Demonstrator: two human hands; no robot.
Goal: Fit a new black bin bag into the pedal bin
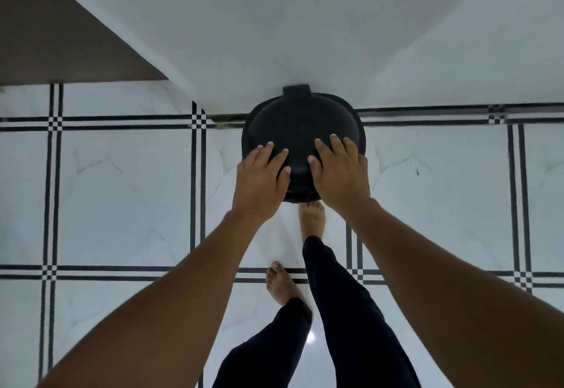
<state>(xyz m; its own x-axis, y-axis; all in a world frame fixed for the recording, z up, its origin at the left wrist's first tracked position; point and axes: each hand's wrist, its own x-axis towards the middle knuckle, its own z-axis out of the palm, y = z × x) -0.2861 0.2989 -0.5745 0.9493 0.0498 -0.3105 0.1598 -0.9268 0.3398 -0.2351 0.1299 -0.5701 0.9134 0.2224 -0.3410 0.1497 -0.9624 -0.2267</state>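
Note:
A round black pedal bin (300, 122) stands on the floor against the white wall, seen from straight above, with its domed lid down. My left hand (261, 180) lies flat on the near left part of the lid, fingers spread. My right hand (341, 174) rests flat on the near right part of the lid, fingers apart. Neither hand holds anything. My right foot (312, 220) is at the bin's near base, where the pedal is hidden. No bin bag is in view.
The floor (122, 192) is white tile with black double lines. The white wall (274, 37) rises behind the bin, and a dark brown panel (55, 43) fills the upper left. My left foot (282, 284) stands further back.

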